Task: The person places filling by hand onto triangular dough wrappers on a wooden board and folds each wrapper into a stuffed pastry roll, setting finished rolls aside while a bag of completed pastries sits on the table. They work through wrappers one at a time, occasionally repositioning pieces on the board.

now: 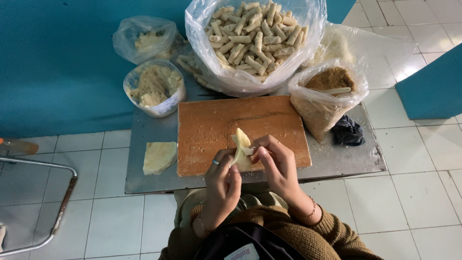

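Hands grip one pale, thin folded dough wrapper [241, 148] above the orange-brown wooden board [211, 125]: left hand [222, 185] pinches its lower edge, right hand [276, 163] closes on its side. Fingers hide the wrapper's lower part; any contents cannot be seen.

head cam | overhead — facing down | close above wooden board [240, 126]

Wooden board [211, 127] flat on my metal table [346, 159]. Big clear bag of rolled pastry sticks [252, 36] behind board. Bag of brown crumbs [327, 94] at right, spoon inside. Dark cloth [347, 131] beside it. Tub of pale filling [155, 87] at left; stack of wrappers [159, 156] near edge.
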### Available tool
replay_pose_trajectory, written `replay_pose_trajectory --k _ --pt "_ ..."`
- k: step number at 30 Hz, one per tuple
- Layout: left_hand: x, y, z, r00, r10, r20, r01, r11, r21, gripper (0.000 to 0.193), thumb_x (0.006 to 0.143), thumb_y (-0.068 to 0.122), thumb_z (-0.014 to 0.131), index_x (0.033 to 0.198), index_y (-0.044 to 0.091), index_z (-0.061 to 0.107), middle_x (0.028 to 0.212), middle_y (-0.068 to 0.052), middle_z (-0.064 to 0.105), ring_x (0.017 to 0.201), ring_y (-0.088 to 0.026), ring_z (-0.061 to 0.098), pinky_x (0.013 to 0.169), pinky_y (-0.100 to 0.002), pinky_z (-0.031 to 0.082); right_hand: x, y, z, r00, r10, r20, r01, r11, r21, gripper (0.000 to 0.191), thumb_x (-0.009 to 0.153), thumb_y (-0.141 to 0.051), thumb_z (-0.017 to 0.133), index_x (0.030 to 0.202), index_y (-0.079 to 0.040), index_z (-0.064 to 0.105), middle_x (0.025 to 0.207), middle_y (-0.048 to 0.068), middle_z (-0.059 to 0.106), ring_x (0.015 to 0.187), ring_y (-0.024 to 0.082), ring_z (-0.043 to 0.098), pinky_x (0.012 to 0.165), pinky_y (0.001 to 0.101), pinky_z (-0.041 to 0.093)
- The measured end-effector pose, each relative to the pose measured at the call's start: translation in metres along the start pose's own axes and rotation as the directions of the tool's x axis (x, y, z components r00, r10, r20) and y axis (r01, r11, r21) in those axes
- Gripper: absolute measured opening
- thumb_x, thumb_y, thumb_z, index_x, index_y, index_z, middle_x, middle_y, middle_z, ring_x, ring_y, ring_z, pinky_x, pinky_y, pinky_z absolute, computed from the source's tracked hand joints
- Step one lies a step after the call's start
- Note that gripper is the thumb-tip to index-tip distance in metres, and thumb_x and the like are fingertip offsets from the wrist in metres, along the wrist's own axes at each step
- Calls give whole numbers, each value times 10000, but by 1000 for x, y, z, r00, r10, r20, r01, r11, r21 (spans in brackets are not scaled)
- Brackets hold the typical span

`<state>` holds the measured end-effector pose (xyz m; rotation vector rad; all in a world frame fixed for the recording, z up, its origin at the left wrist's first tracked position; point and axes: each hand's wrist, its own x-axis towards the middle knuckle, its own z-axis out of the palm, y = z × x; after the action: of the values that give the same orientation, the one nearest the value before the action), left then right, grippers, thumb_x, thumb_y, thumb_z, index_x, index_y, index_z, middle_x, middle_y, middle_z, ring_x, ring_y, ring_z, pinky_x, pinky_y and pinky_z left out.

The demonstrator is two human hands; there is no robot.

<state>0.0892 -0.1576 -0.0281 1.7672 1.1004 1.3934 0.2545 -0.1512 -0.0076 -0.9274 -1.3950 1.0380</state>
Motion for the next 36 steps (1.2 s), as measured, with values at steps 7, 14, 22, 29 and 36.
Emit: replay_pose_trajectory --k 7,14,22,29,36 --pt "-3 2 -2 975 223 26 -224 967 121 205 999 37 502 1155 -45 607 1257 -204 611 1052 -288 694 781 -365 600 9 -10 7 994 -107 -11 101 968 -230 171 932 -84 736 1038 22 654 1061 91 662 927 129 685 743 262 614" --pt "-3 -34 5 981 -169 97 195 845 -499 172 1084 90 598 939 26 531 943 -43 526 784 -62 460 661 -224 393 9 -6 5 933 -342 114 347 768 -539 132 849 2 773 933 -15 673 943 86 715 845 173 738 723 284 611" --pt "5 -23 -2 980 -177 89 196 933 -302 171 975 85 624 830 -2 604 947 -19 574 696 -40 515 534 -229 425 9 2 2 915 -393 86 374 749 -547 175 800 18 794 882 -16 643 934 84 733 863 171 761 740 283 630" --pt "5 -35 3 977 -206 46 204 863 -463 173 990 128 606 869 4 616 862 -19 662 688 -51 561 573 -241 478 6 20 -6 979 -85 -186 62 990 -128 165 915 47 732 979 7 585 1007 89 717 931 132 743 783 290 675" --pt "-4 -53 9 939 -330 94 295 639 -711 212 1020 181 640 902 27 556 879 -32 609 792 -73 541 726 -248 462 5 22 -12 989 23 -147 -22 1000 10 212 948 66 668 1103 20 531 1022 94 668 943 133 709 787 267 637"
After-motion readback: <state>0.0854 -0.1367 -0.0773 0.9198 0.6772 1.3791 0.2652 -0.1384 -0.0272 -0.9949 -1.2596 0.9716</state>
